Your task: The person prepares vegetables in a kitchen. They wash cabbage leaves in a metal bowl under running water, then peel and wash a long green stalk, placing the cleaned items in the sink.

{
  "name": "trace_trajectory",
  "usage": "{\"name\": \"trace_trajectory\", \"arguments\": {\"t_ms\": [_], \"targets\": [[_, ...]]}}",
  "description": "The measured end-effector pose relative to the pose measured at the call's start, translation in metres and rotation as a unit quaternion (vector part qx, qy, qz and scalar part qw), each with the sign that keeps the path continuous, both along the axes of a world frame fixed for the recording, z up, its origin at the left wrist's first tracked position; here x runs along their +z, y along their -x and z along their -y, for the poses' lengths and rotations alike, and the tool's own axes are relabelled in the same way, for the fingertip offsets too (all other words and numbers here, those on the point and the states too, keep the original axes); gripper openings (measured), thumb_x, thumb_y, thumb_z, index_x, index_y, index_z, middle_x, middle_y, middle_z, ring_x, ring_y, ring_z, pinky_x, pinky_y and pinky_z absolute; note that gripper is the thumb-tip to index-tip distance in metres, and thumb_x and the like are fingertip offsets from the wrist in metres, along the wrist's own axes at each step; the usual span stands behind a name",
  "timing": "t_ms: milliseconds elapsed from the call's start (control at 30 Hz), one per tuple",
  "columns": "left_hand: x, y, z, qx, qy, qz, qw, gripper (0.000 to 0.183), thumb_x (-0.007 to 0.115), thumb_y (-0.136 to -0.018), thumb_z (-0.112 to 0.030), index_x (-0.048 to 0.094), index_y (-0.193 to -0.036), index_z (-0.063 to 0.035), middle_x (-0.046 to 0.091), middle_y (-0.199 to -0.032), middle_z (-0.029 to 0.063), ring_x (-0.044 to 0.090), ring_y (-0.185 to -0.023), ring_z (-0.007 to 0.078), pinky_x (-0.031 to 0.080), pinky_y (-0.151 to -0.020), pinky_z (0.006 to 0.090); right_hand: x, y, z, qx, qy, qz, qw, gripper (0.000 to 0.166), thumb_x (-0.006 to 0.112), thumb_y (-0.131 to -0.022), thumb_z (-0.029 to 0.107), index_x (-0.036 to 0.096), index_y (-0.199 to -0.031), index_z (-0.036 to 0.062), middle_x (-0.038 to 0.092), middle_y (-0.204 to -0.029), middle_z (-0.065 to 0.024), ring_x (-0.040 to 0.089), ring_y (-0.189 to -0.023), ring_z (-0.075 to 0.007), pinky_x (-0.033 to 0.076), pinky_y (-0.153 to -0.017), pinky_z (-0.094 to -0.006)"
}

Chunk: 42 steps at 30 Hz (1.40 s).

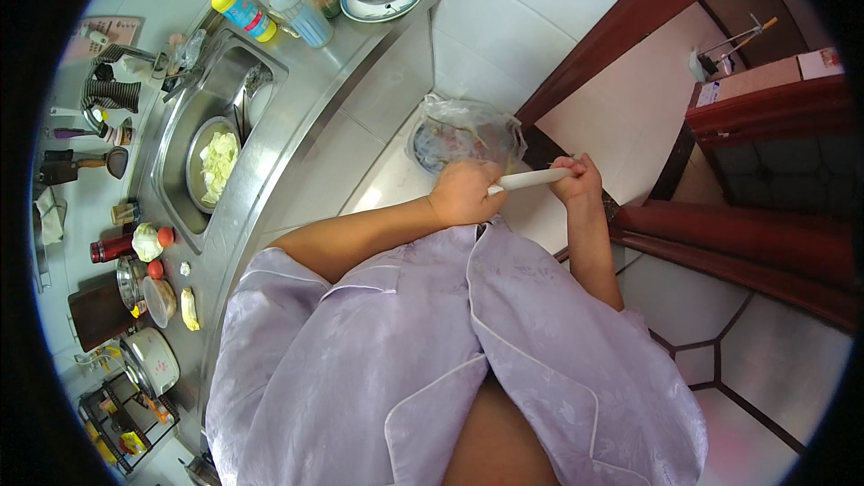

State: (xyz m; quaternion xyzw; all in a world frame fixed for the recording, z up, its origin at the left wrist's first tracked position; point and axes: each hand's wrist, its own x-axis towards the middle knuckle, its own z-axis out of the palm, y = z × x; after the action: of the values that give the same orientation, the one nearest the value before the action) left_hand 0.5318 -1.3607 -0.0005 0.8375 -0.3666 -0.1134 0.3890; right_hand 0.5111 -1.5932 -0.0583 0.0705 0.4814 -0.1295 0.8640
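My left hand (467, 190) is closed around one end of a long, pale white stalk-like thing (530, 179), perhaps a vegetable stem; its exact kind I cannot tell. The fingers of my right hand (579, 177) grip the other end, so it spans nearly level between both hands in front of my body. Just beyond my left hand, on the floor, stands a bin lined with a clear plastic bag (466, 131), with scraps visible inside. Part of the bin is hidden by my left hand.
On the left runs a steel counter (324, 88) with a sink (270, 67); a metal bowl (196, 179) of pale cabbage leaves (219, 165) sits in it. Tomatoes (156, 269), a rice cooker (152, 361) and bottles (304, 13) stand along the counter. A dark red door frame (607, 40) rises at right.
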Motion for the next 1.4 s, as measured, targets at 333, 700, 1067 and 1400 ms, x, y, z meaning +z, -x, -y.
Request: {"name": "trace_trajectory", "arguments": {"t_ms": [333,700,1067,1400], "targets": [[0.011,-0.009,-0.001,-0.057,-0.016,-0.109,0.992,0.036,0.046,-0.086,-0.036,0.054,-0.080,-0.0017,0.056,-0.065,0.0170,0.056,-0.065,0.0354,0.043,-0.059,0.0441,0.020,-0.006,0.008,0.020,0.008,0.005,1.000,0.042,0.036,-0.093,0.027,0.030,-0.054,0.0138,0.025,-0.041,0.0049,0.028,-0.036,-0.0096,0.035,-0.042,-0.0250],[0.019,-0.013,0.021,-0.259,-0.101,-0.059,0.959,0.031,0.051,-0.082,-0.036,0.056,-0.079,-0.0056,0.057,-0.064,0.0160,0.056,-0.059,0.0354,0.044,-0.054,0.0426,-0.033,-0.010,0.040,0.202,-0.191,0.162,0.947,0.038,0.044,-0.089,0.027,0.032,-0.055,0.0134,0.029,-0.043,0.0046,0.030,-0.036,-0.0095,0.031,-0.037,-0.0239],[-0.011,-0.066,0.028,-0.163,-0.013,-0.037,0.986,0.015,0.058,-0.075,-0.015,0.060,-0.089,-0.0108,0.060,-0.085,0.0094,0.057,-0.086,0.0292,0.045,-0.073,0.0394,-0.112,0.079,0.156,0.318,0.080,-0.160,0.931,0.038,0.050,-0.087,0.043,0.042,-0.066,0.0126,0.033,-0.050,0.0035,0.029,-0.040,-0.0067,0.028,-0.035,-0.0221],[-0.198,-0.141,-0.005,0.058,-0.269,-0.022,0.961,0.072,0.060,-0.066,-0.058,0.052,-0.114,-0.0044,0.046,-0.119,0.0176,0.048,-0.107,0.0325,0.041,-0.085,0.0406,0.003,0.077,0.080,0.617,0.242,0.033,0.748,0.032,0.042,-0.090,0.045,0.047,-0.088,0.0132,0.032,-0.048,0.0045,0.027,-0.038,-0.0068,0.028,-0.039,-0.0230]]}}
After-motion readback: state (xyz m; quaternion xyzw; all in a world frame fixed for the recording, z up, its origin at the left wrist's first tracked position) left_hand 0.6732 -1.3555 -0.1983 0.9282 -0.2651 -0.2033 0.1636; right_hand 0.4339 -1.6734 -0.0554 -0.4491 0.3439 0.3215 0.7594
